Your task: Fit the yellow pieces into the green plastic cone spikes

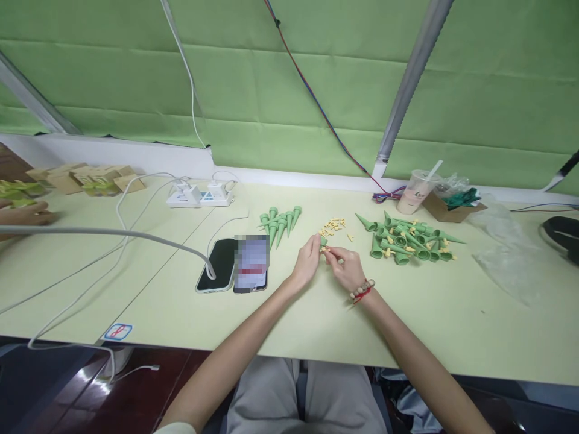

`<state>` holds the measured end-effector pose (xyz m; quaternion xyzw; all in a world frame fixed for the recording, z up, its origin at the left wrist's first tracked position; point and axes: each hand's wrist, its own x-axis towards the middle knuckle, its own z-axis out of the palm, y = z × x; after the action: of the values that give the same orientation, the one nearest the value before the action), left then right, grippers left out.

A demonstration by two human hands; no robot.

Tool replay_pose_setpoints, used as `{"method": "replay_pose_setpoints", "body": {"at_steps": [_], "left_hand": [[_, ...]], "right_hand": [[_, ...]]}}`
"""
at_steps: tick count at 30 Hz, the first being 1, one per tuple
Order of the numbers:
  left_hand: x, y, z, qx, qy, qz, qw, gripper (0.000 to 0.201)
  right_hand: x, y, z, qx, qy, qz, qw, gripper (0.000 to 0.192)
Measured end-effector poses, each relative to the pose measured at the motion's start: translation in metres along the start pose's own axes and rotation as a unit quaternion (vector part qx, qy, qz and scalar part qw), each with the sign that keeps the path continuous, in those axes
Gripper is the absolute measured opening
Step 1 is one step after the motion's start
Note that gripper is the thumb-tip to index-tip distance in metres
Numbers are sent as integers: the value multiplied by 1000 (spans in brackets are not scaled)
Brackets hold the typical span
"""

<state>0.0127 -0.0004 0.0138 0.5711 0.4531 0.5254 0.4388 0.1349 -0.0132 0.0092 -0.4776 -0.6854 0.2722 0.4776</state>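
Observation:
My left hand (307,263) is closed around a green plastic watering spike (322,240); only its top end shows above the fingers. My right hand (347,269) pinches a small yellow valve piece (324,249) against that end, mostly covered by the fingertips. Just beyond the hands lie several loose yellow pieces (335,225). To the right is a pile of green spikes (400,240), many with yellow pieces sticking out of their sides. Left of my hands, several more green spikes (281,225) lie grouped, points toward me.
Two phones (218,265) lie left of my hands, with a grey cable across one. A power strip (199,198) stands behind. A drink cup (415,191), a cardboard box (452,208) and plastic bags (502,259) are at right. Another person's hand (27,213) is at far left.

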Motion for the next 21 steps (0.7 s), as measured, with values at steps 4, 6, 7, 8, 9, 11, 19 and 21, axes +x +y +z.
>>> {"method": "replay_pose_setpoints", "body": {"at_steps": [4, 6, 7, 8, 9, 11, 19, 21], "left_hand": [[1, -3, -2, 64, -31, 38, 997, 47], [0, -3, -1, 62, -33, 36, 997, 49], [0, -2, 0, 49, -38, 24, 998, 49], [-1, -2, 1, 30, -48, 5, 998, 51], [-1, -2, 2, 9, -63, -18, 998, 52], [-2, -2, 4, -30, -84, -57, 994, 56], [-1, -1, 3, -58, -106, -131, 984, 55], [-3, -2, 4, -12, -75, -93, 993, 54]], "right_hand": [[3, -9, -1, 207, -106, 142, 962, 38], [4, -12, 0, 309, -158, 202, 916, 41], [4, -13, 1, 329, -177, 216, 902, 43], [4, -13, 1, 322, -187, 216, 903, 44], [3, -12, 1, 288, -185, 200, 918, 44], [2, -10, 0, 151, -151, 126, 969, 45], [4, -3, -7, -132, -89, -101, 982, 36], [3, -5, -1, -31, -101, -28, 994, 43]]}}
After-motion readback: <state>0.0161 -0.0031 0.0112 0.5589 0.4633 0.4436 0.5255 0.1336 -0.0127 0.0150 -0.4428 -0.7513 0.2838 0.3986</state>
